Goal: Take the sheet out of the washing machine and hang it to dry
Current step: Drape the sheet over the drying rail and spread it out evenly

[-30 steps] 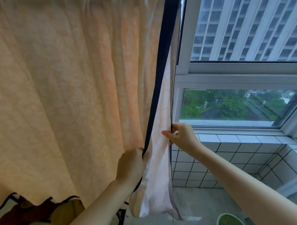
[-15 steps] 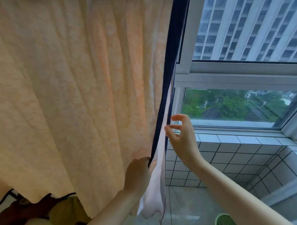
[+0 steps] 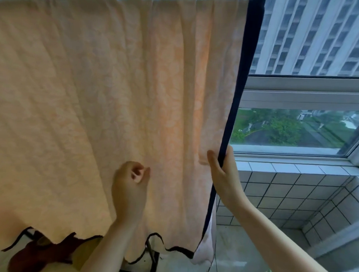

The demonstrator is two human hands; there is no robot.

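The left hand point(image 3: 130, 183) released the sheet edge point(image 3: 237, 87); the right hand point(image 3: 224, 172) now grips it.

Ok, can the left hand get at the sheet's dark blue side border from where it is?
Probably yes. The left hand is in front of the sheet, and only flat fabric lies between it and the dark blue border, which the right hand grips slightly higher.
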